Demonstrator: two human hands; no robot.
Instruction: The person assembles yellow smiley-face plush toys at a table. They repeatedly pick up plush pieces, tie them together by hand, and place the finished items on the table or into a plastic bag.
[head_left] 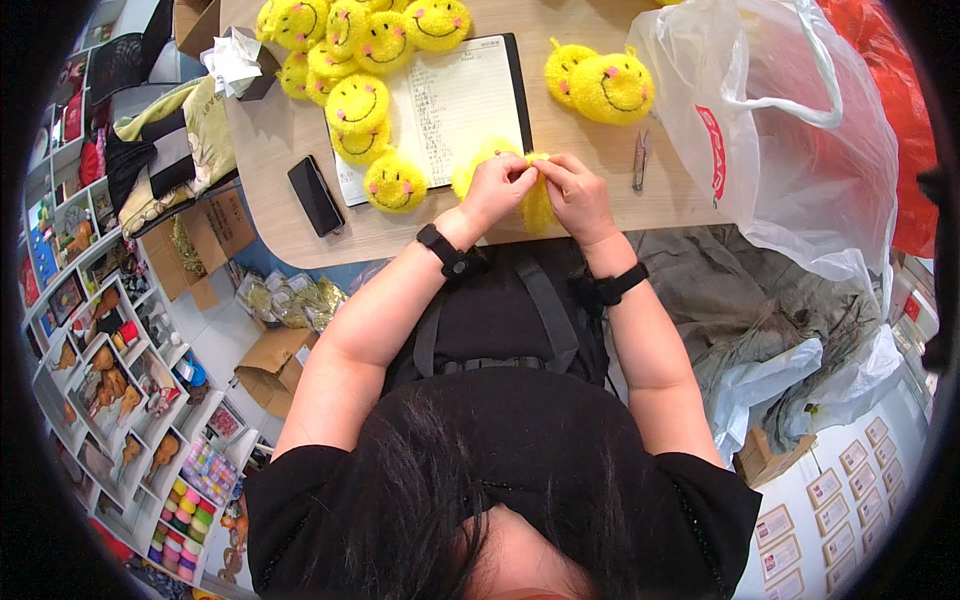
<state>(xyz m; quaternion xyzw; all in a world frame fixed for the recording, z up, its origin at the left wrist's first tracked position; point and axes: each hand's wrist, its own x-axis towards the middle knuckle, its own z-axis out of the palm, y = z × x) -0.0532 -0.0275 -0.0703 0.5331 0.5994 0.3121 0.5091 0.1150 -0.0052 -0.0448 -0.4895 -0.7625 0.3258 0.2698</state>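
At the near edge of the table, both my hands are closed in a pinch with their fingertips almost touching. My left hand (494, 190) and my right hand (578, 196) grip a fuzzy yellow plush (537, 208), which shows behind and between them. Its front and the exact spot under my fingertips are hidden. Left of my hands lies a round yellow smiley plush (396, 182), partly on an open notebook (474, 92) with handwritten lines. Small snips (640, 161) rest on the table to the right of my right hand.
More smiley plushes (358, 104) are heaped at the far left, and another pair (613, 88) lies right of the notebook. A black phone (316, 196) is near the table's left edge. A white plastic bag (760, 130) stands at the right, beside a red bag (885, 90).
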